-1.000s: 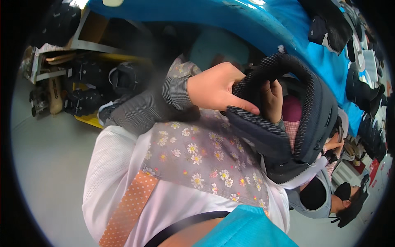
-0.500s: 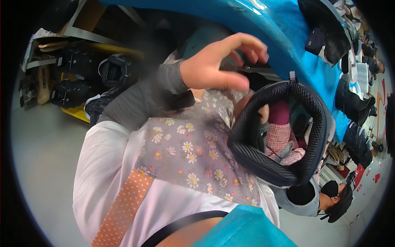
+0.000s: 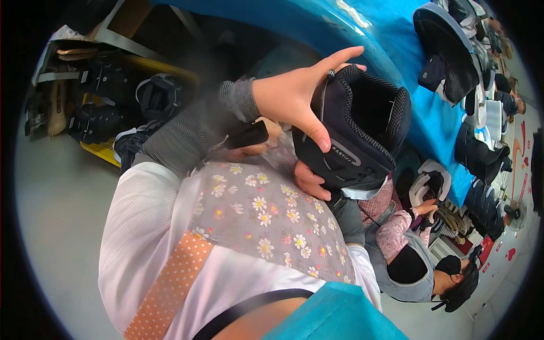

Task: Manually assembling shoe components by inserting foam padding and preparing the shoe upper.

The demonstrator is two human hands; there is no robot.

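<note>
A black shoe [image 3: 334, 150] with a padded, mesh-lined collar is held tilted in front of my chest. My left hand [image 3: 292, 99] grips it at the upper left, the thumb lying on its near side and the other fingers spread past the collar, partly behind it. Curled fingers of my right hand [image 3: 311, 180] hold the lower near side; the rest of that hand is hidden by the shoe. A pale strip shows along the shoe's lower edge. Beneath lies my grey flowered apron [image 3: 272, 212].
A blue-covered table [image 3: 391, 34] curves behind the shoe, with dark shoes [image 3: 445, 62] along it. At left, a yellow-edged rack [image 3: 105, 156] holds several black shoes beside a tan shoe last [image 3: 58, 113]. A co-worker [image 3: 408, 263] at right handles a white-edged shoe [image 3: 429, 184].
The shoe has turned from showing its open collar to showing its side, and has moved up and left. My left hand has come from the air onto it.
</note>
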